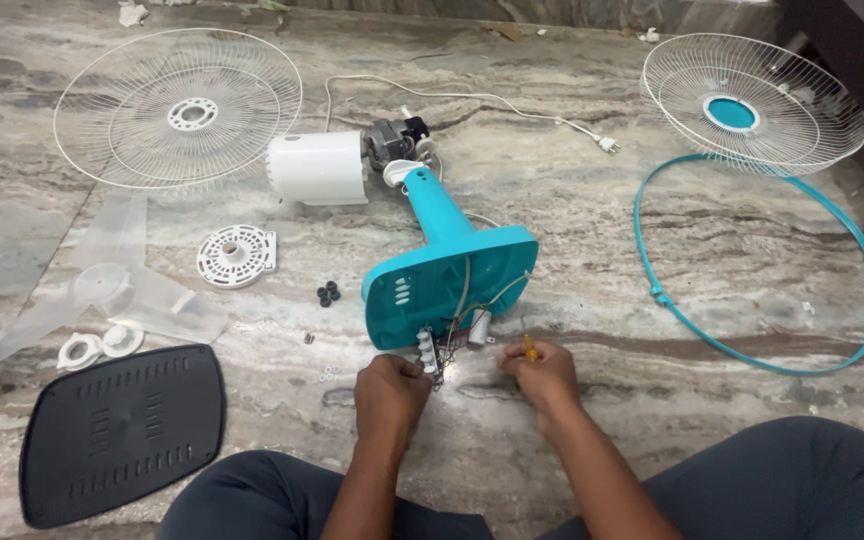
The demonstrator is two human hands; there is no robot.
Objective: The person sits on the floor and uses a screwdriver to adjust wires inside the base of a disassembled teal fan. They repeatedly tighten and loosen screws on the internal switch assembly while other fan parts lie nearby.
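Presently we steady the white switch block (425, 352) with our left hand (390, 392) closed on it, just below the tipped teal base (449, 283), exposing its wiring, while our right hand (542, 372) pinches a yellow-handled screwdriver (529, 347) beside the block.

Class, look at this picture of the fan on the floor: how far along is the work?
Done: both wire guards, the clear blade, the teal ring and the black base cover lie apart on the floor. In hand: the left hand holds the white switch block at the open teal base; the right hand grips a yellow-handled tool. Left: the motor remains on the stand.
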